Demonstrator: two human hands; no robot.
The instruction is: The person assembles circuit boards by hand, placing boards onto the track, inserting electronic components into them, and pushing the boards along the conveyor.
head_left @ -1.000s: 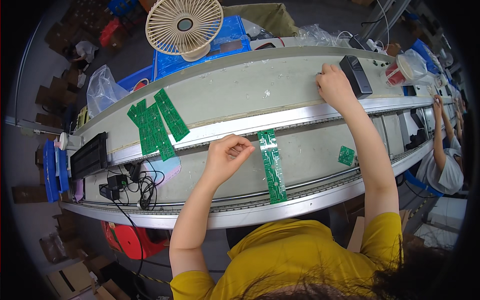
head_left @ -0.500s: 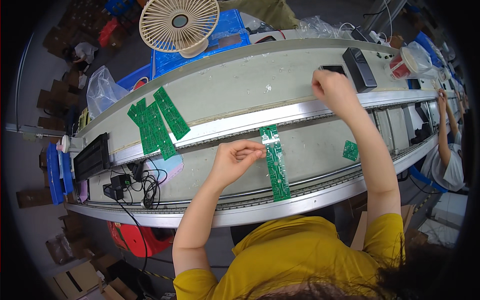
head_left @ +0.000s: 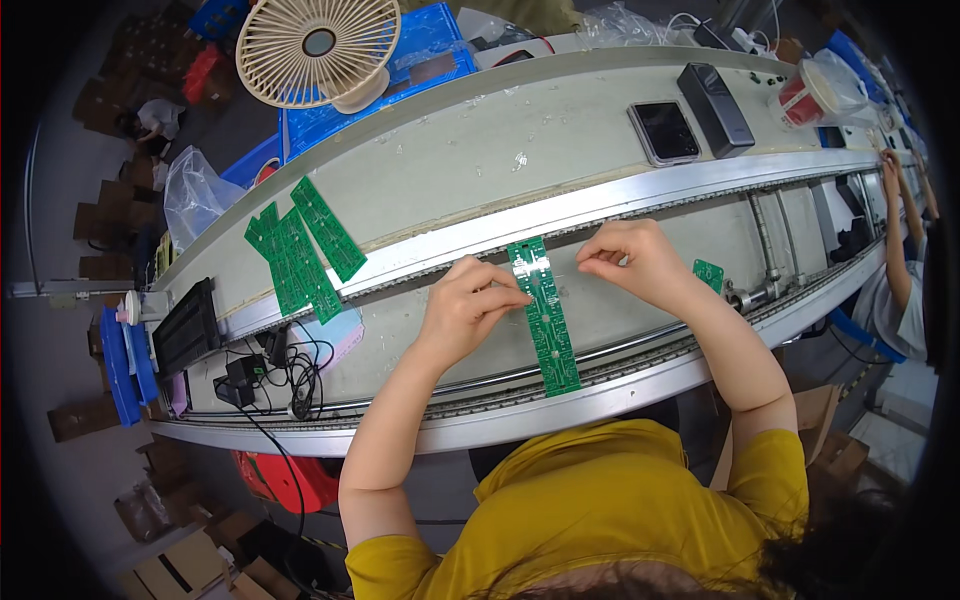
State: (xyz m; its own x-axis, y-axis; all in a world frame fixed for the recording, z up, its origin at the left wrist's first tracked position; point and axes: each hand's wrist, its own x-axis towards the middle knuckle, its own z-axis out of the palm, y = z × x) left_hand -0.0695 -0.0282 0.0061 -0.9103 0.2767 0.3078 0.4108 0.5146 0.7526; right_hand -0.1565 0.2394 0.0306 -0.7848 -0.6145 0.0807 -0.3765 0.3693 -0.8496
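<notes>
A long green circuit board [head_left: 548,330] lies across the two rails of the conveyor line in front of me. My left hand [head_left: 468,305] is closed in a pinch at the board's left edge, its fingertips over the upper half. Whatever sits between those fingertips is too small to name. To the right of the board, and apart from it, my right hand [head_left: 635,262] also has thumb and forefinger pressed together. I cannot make out what it holds. A smaller green board [head_left: 708,275] shows partly behind my right forearm.
Several long green boards [head_left: 300,260] overlap on the far rail at left. Beyond the rail lie tiny clear parts [head_left: 520,160], a phone [head_left: 664,132] and a dark box [head_left: 716,110]. Black cables [head_left: 300,375] tangle at left. A fan [head_left: 320,45] stands behind; another person's arm [head_left: 893,210] reaches in at right.
My right hand has come down from beside the phone towards the long board, uncovering the phone. My left hand stays pinched at the board's edge. The whole view has shifted slightly.
</notes>
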